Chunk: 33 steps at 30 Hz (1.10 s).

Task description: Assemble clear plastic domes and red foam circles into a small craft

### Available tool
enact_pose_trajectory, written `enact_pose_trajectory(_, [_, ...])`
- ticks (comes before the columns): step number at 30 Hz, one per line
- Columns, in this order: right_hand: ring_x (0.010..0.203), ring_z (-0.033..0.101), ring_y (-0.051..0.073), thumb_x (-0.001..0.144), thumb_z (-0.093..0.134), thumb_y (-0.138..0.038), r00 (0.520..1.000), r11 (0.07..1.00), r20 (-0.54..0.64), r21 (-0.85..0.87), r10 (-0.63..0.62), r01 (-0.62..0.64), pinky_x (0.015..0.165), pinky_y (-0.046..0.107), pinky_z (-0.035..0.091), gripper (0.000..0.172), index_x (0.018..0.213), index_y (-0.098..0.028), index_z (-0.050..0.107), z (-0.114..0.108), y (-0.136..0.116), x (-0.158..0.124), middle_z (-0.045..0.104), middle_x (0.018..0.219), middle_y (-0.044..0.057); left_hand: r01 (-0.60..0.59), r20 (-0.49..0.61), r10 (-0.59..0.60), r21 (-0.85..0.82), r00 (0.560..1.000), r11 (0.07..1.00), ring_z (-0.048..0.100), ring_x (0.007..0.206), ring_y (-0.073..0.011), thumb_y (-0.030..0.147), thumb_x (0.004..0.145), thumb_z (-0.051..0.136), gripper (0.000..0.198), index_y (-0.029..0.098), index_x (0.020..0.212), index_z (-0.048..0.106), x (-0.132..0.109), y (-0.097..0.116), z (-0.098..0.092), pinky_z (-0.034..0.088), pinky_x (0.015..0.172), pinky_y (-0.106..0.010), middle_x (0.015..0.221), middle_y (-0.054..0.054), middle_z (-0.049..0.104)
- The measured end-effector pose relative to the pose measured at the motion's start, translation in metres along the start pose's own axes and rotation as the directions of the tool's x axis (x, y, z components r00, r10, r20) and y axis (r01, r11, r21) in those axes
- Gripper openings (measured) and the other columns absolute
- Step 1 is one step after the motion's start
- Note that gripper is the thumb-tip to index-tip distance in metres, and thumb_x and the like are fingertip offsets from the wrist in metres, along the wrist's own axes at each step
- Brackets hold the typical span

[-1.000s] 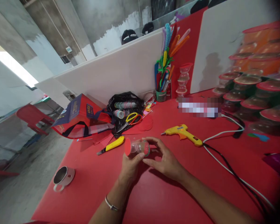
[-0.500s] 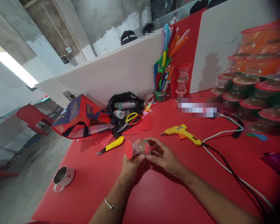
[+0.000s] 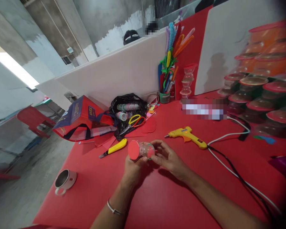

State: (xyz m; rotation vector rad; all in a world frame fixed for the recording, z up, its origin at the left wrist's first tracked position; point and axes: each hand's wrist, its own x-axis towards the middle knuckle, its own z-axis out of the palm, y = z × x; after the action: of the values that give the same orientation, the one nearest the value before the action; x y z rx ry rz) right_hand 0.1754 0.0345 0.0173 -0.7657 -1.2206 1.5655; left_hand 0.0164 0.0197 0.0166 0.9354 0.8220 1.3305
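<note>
A small clear plastic container with a red disc on one end (image 3: 140, 150) lies sideways between both my hands, just above the red table (image 3: 157, 197). My left hand (image 3: 132, 167) grips it from below, thumb and fingers closed round the clear body. My right hand (image 3: 168, 158) pinches the far end with its fingertips. The red disc faces left, towards a yellow utility knife (image 3: 114, 148). A yellow glue gun (image 3: 187, 136) lies on the table just beyond my right hand.
Black and white cables (image 3: 231, 168) run from the glue gun to the right. Stacked red-lidded clear containers (image 3: 257, 92) fill the right side. A black bag with scissors (image 3: 130, 117), a red carrier bag (image 3: 82, 121) and a pen cup (image 3: 166, 86) stand at the back. A metal cup (image 3: 63, 181) sits near the left edge.
Both hands have turned the container so its red disc faces more towards me and to the left. My right fingers have closed in on the far end.
</note>
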Motion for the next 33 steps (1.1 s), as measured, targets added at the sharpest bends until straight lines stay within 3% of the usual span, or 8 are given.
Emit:
enact_pose_trajectory(7, [0.096, 0.063, 0.018, 0.07, 0.08, -0.046, 1.0, 0.999, -0.022, 0.036, -0.011, 0.012, 0.083, 0.034, 0.054, 0.047, 0.103, -0.026, 0.052, 0.0, 0.006, 0.001, 0.064, 0.112, 0.005, 0.022, -0.052, -0.021, 0.023, 0.998, 0.999, 0.067, 0.103, -0.031, 0.037, 0.063, 0.087, 0.054, 0.018, 0.111, 0.07, -0.001, -0.005, -0.002, 0.054, 0.087, -0.041, 0.11, -0.012, 0.073])
enact_pose_trajectory(14, [0.081, 0.061, 0.015, 0.065, 0.084, -0.039, 0.996, 0.998, -0.088, -0.067, 0.014, -0.02, 0.062, 0.029, 0.056, 0.062, 0.116, -0.029, 0.05, 0.008, 0.003, -0.002, 0.056, 0.124, 0.006, 0.034, -0.009, -0.034, -0.019, 0.999, 0.999, 0.069, 0.097, -0.0296, 0.035, 0.064, 0.087, 0.06, 0.019, 0.118, 0.067, -0.003, -0.008, -0.003, 0.056, 0.08, -0.041, 0.112, -0.013, 0.073])
enact_pose_trajectory(18, [0.086, 0.061, 0.017, 0.065, 0.084, -0.041, 0.998, 0.994, -0.064, -0.103, 0.03, -0.037, 0.071, 0.033, 0.057, 0.064, 0.118, -0.03, 0.05, 0.009, 0.0, -0.004, 0.055, 0.126, 0.006, -0.002, -0.027, 0.002, 0.007, 1.0, 1.0, 0.066, 0.108, -0.0301, 0.029, 0.067, 0.085, 0.053, 0.019, 0.116, 0.067, -0.003, -0.008, -0.005, 0.053, 0.092, -0.044, 0.116, -0.012, 0.072])
enact_pose_trajectory(22, [0.092, 0.062, 0.019, 0.065, 0.083, -0.047, 0.997, 0.995, -0.048, -0.075, 0.055, -0.059, 0.078, 0.035, 0.056, 0.072, 0.126, -0.029, 0.048, 0.005, -0.002, -0.003, 0.054, 0.125, 0.008, 0.015, -0.035, -0.013, 0.061, 0.999, 0.998, 0.068, 0.101, -0.0304, 0.03, 0.071, 0.082, 0.055, 0.018, 0.121, 0.063, -0.002, -0.005, -0.004, 0.053, 0.09, -0.047, 0.113, -0.013, 0.072])
enact_pose_trajectory(25, [0.102, 0.061, 0.022, 0.071, 0.077, -0.056, 0.997, 0.998, -0.067, -0.055, 0.036, -0.04, 0.086, 0.036, 0.053, 0.061, 0.12, -0.027, 0.056, 0.003, -0.003, -0.001, 0.058, 0.125, 0.009, 0.014, -0.054, -0.008, 0.117, 0.999, 0.993, 0.068, 0.102, -0.03, 0.029, 0.07, 0.084, 0.057, 0.017, 0.122, 0.063, -0.003, -0.001, -0.002, 0.053, 0.091, -0.046, 0.113, -0.013, 0.071])
enact_pose_trajectory(27, [0.103, 0.061, 0.022, 0.074, 0.073, -0.058, 0.997, 0.999, -0.079, -0.041, 0.027, -0.031, 0.087, 0.035, 0.051, 0.052, 0.113, -0.026, 0.063, 0.001, -0.004, 0.0, 0.064, 0.119, 0.008, 0.001, -0.084, 0.011, 0.146, 0.996, 0.989, 0.067, 0.104, -0.0296, 0.029, 0.067, 0.085, 0.056, 0.018, 0.118, 0.065, -0.003, 0.001, -0.001, 0.052, 0.092, -0.044, 0.114, -0.013, 0.07])
enact_pose_trajectory(30, [0.08, 0.062, 0.017, 0.077, 0.069, -0.061, 0.993, 0.998, -0.1, -0.003, 0.069, -0.07, 0.072, 0.03, 0.05, 0.044, 0.099, -0.022, 0.069, -0.003, -0.003, 0.002, 0.069, 0.093, 0.004, -0.009, -0.112, 0.034, 0.212, 0.993, 0.977, 0.067, 0.103, -0.0291, 0.032, 0.066, 0.086, 0.056, 0.02, 0.117, 0.066, -0.003, 0.003, -0.001, 0.052, 0.091, -0.044, 0.112, -0.011, 0.07])
enact_pose_trajectory(33, [0.058, 0.052, 0.011, 0.075, 0.07, -0.062, 0.983, 0.991, -0.127, 0.044, 0.134, -0.129, 0.057, 0.025, 0.043, 0.044, 0.081, -0.018, 0.069, -0.007, -0.001, 0.003, 0.06, 0.065, -0.001, -0.078, -0.113, 0.12, 0.319, 0.986, 0.944, 0.062, 0.113, -0.0298, 0.03, 0.067, 0.085, 0.048, 0.021, 0.112, 0.07, -0.003, 0.003, -0.002, 0.046, 0.101, -0.045, 0.119, -0.011, 0.067])
